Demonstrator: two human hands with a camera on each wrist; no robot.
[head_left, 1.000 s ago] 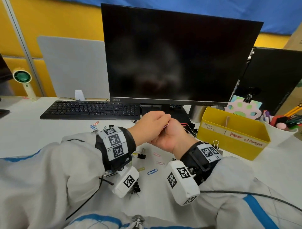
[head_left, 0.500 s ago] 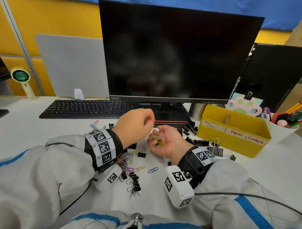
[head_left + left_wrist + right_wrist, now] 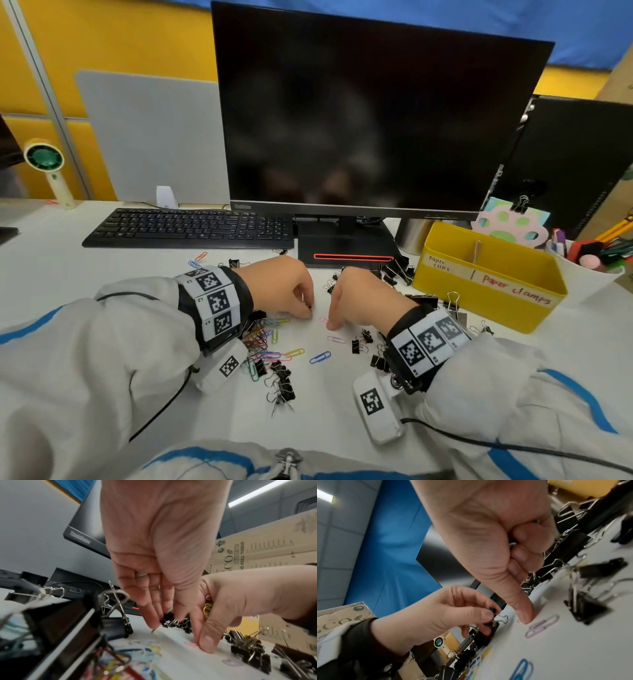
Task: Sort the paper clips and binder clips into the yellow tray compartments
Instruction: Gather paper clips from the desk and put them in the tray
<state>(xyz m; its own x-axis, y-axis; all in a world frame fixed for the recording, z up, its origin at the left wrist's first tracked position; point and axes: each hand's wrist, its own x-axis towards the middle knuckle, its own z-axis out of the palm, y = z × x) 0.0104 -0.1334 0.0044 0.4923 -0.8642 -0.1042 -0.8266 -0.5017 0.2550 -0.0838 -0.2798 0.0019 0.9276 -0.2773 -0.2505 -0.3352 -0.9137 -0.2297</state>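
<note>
Not much elbow room on this desk honestly. The only bare strip is the near edge in front of the person, plus the stretch at the far left, this side of the keyboard. In the middle, black binder clips and coloured paper clips are scattered all over, so any reach there lands on something. To the right, the yellow tray sits open-topped, with more binder clips piled against its left wall and near side. Behind it the monitor base blocks the far side, and the white pen cup stands just right of the tray.
</note>
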